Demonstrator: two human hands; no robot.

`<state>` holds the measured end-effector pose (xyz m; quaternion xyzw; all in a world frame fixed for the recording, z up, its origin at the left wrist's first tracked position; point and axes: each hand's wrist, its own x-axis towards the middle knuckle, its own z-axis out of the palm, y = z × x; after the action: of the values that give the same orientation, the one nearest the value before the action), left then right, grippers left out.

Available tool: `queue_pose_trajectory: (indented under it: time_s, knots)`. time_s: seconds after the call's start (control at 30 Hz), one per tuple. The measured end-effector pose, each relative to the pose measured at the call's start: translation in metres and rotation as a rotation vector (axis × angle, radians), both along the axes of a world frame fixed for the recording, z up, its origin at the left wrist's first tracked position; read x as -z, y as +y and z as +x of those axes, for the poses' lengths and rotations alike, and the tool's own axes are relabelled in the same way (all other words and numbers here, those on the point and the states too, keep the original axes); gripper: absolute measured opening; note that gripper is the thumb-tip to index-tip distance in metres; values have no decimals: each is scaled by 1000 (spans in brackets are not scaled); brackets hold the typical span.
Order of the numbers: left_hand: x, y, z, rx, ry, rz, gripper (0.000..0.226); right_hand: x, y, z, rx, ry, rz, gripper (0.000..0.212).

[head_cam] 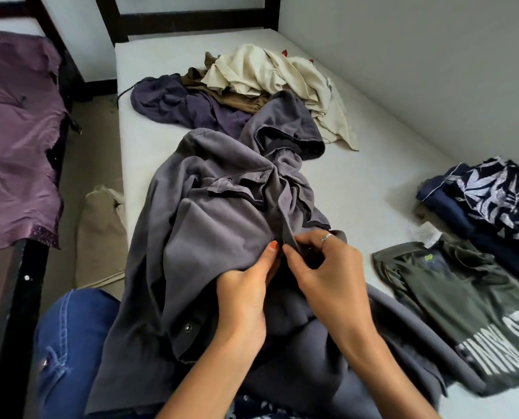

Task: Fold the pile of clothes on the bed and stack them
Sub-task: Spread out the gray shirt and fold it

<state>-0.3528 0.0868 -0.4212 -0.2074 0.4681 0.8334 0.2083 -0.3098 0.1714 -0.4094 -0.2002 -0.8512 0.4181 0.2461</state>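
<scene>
From the head camera, a person is working both hands at the front opening of a grey shirt (210,237) that is sprawling rumpled along the bed (358,182), trailing from beyond the fingertips back over the lap. The left hand (246,294) is pinching one edge of the opening between thumb and curled fingers, beside a small dark snap. The right hand (327,267), touching it from the other side, is gripping the opposite edge with its fingers bent. Both wrists are angling inward, the forearms converging from the bottom of the frame.

The likely risk is that the bunched collar and twisted sleeve beyond the hands are staying tangled while the front is being closed, so any fold would be setting in creases or going crooked; the fabric hanging off the bed's edge to the left of the hands could also be dragging the shirt askew.

Far beyond the hands, the unfolded pile (252,86) is waiting. Well to the right of the right hand, a green T-shirt (463,306) and a dark patterned stack (494,201) are lying folded.
</scene>
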Motion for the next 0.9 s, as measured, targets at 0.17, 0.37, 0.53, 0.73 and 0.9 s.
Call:
queue_pose_trajectory:
  time_s: [0.17, 0.37, 0.53, 0.73, 0.9]
  knots:
    - [5, 0, 2, 45, 57, -114, 8, 13, -11, -6, 85, 16, 34, 7]
    - [10, -2, 4, 91, 103, -115, 16, 16, -15, -6, 125, 57, 21, 4]
    - [12, -4, 4, 102, 187, -210, 9, 15, -16, -6, 93, 71, -4, 13]
    - [11, -4, 5, 89, 357, -369, 7, 15, -12, -5, 80, 95, -131, 10]
    - [7, -5, 7, 101, 435, -508, 6, 18, -9, -5, 86, 84, -309, 2]
